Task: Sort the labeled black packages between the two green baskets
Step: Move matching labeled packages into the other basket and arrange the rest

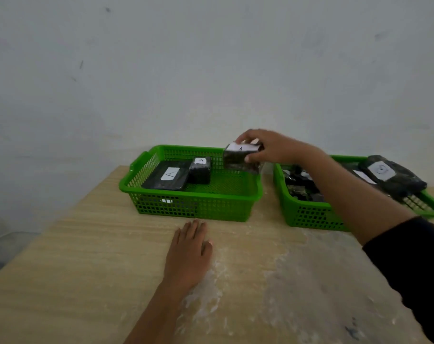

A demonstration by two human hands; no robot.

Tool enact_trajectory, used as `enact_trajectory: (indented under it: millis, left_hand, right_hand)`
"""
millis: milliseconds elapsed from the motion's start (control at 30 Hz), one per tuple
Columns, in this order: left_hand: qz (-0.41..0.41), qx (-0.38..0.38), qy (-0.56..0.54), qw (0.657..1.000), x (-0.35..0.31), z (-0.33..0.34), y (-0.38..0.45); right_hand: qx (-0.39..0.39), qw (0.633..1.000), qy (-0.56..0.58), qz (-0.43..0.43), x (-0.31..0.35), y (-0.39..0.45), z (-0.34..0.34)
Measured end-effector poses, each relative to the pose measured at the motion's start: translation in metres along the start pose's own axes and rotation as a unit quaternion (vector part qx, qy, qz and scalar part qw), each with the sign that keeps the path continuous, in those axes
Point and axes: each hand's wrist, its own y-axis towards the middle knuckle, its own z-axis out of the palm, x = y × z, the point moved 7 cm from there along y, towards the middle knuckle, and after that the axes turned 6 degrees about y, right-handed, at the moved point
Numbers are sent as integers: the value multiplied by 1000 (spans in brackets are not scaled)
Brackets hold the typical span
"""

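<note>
The right hand [268, 147] grips a black package [240, 157] from above, fingers over its far edge and thumb on the near side, holding it over the back right corner of the left green basket [193, 207]. The package's white label faces up and its long axis runs roughly left to right; the letter on it is too blurred to read. In that basket a flat package marked A [166, 178] lies with its long axis running away from the camera, and a smaller upright package [200, 170] stands just beside it. The left hand [190, 252] rests flat and empty on the wooden table [74, 256], fingers spread toward the basket. The right green basket [307, 214] is partly hidden by the forearm; a large labelled package [392, 177] lies across its far rim.
</note>
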Motion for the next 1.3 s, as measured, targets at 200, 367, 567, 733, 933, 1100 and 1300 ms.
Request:
enact_trajectory:
  millis: [200, 367, 567, 733, 933, 1100, 1300]
  left_hand:
    - [0, -8, -12, 1000, -2, -3, -1]
    - [-6, -21, 6, 1000, -4, -3, 1]
    - [-1, -19, 24, 1000, -6, 0, 1]
    - [-6, -7, 28, 1000, -6, 1, 1]
    - [-6, -11, 16, 1000, -6, -1, 1]
    - [-6, -15, 9, 1000, -6, -1, 0]
    - [-3, -19, -3, 1000, -6, -5, 0]
  right_hand:
    - [-85, 983, -132, 101, -15, 61, 58]
    - [-28, 973, -119, 194, -38, 90, 106]
    - [47, 975, 77, 204, -56, 96, 123]
    - [-10, 975, 110, 193, -71, 97, 124]
    - [-38, 973, 117, 198, -69, 98, 122]
    - [-15, 925, 291, 243, -74, 92, 131]
    - [65, 893, 364, 256, -66, 90, 142]
